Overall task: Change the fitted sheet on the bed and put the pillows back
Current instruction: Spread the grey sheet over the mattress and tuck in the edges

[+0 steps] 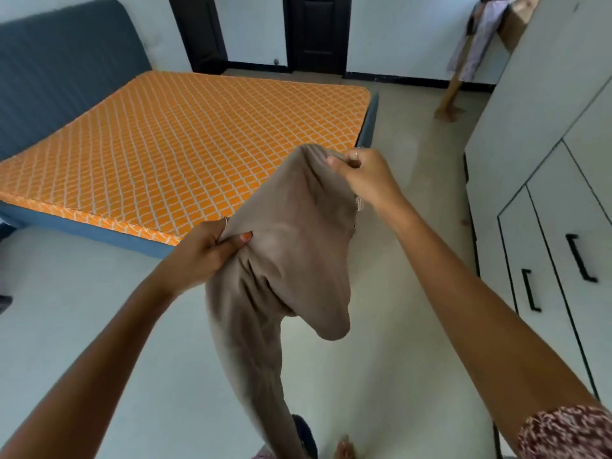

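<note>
A taupe fitted sheet (291, 246) hangs bunched in front of me, its lower part trailing down to the floor by my feet. My left hand (208, 250) grips a fold of it at the left, thumb pinched over the cloth. My right hand (364, 175) holds its upper edge higher up, near the bed's near corner. The bare orange mattress (185, 144) with a white diamond pattern lies uncovered on a blue-grey bed frame (109, 235). A padded grey headboard (63, 64) stands at the left. No pillows are in view.
A white wardrobe (546, 154) with black handles lines the right side. Another person (470, 51) stands at the back right by the wall. Two dark doors (318, 31) are at the far wall. Pale floor (82, 309) surrounds the bed.
</note>
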Tool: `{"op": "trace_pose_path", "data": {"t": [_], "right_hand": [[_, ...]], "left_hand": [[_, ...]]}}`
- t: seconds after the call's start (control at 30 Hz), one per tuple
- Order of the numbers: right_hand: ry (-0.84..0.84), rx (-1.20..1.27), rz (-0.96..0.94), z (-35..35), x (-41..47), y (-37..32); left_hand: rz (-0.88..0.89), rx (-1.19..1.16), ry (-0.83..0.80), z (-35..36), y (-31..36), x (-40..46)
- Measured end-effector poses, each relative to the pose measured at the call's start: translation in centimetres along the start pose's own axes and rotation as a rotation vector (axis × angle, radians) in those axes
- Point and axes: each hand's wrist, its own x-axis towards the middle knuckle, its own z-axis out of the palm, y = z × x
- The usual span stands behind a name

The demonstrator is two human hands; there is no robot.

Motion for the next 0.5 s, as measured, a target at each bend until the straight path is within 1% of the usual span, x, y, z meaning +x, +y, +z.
{"op": "trace_pose_path", "data": {"t": [0.1,0.2,0.3,0.4,0.5], "right_hand": [[0.025,0.027,0.003,0.0,5.8,0.9],[0.135,0.014,0.034,0.5,12.2,2.2],[0.169,0.078,0.042,1.3,19.0,3.8],[0.134,0.162,0.136,2.4,26.5,5.1],[0.029,0.19,0.216,3.3,33.1,5.6]], "left_hand": [[0.004,0.082,0.046,-0.7,-0.2,5.7],[0.037,0.127,0.092,-1.1,-1.3,11.2],[0.079,0.158,0.146,-1.5,-3.5,17.2],[0.072,0.156,0.142,-2.7,-5.5,24.2],[0.049,0.17,0.171,-4.2,-7.1,30.6]]}}
